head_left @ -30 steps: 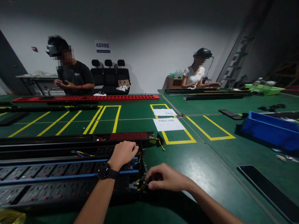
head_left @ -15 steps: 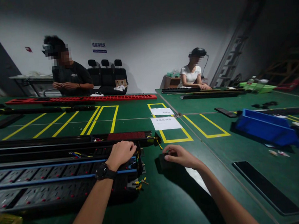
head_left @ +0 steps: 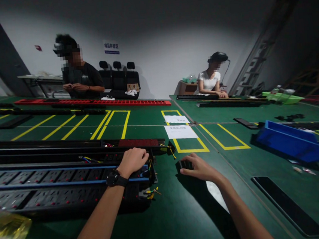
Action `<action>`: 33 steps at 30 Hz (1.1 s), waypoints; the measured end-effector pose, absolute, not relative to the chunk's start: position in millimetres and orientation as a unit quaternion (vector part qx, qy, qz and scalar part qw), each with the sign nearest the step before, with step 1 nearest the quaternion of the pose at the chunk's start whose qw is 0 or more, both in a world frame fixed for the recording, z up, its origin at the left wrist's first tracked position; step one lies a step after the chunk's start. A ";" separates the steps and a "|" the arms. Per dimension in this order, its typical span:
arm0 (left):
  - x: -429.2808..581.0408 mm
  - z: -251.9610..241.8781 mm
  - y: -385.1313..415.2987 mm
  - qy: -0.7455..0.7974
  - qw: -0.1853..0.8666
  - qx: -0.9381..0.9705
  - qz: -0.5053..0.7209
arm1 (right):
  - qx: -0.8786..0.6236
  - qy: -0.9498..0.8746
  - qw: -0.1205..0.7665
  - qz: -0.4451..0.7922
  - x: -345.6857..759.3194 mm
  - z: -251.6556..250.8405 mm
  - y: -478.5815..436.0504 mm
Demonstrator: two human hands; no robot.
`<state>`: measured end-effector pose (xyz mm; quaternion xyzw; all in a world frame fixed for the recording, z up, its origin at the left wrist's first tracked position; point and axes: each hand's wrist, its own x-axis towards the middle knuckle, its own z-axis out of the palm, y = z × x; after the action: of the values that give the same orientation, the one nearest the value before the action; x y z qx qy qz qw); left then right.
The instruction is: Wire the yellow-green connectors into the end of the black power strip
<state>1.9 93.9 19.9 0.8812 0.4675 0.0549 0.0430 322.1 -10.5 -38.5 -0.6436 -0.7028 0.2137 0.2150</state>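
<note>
Green, yellow-lined table bears socket strips; pale wall behind.

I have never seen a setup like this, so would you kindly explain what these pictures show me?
There is no robot: every picture comes from a camera on a person's head, looking down at their bare hands. The left hand, with a black watch on its wrist, rests over one end of the black socket strips. The right hand appears to hold a small dark block. The green table also bears paper sheets, a blue bin and a flat dark slab. Across it are a person in a dark shirt and another in white.
</note>
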 end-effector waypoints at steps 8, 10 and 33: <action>1.9 14.0 94.7 0.470 0.043 0.879 0.062 | -0.573 -0.767 0.278 0.075 232.0 -17.8 -27.6; 2.0 14.0 94.3 0.470 0.045 0.879 0.063 | -0.505 -0.820 0.255 0.088 206.7 -17.1 -33.6; 1.9 18.5 94.3 0.471 0.048 0.879 0.061 | -0.662 -0.517 0.418 0.345 301.3 -36.0 -1.9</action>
<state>1.9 94.3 18.5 0.8786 0.4712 0.0611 0.0476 301.3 -1.9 -36.0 -0.6625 -0.5165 0.3455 0.4183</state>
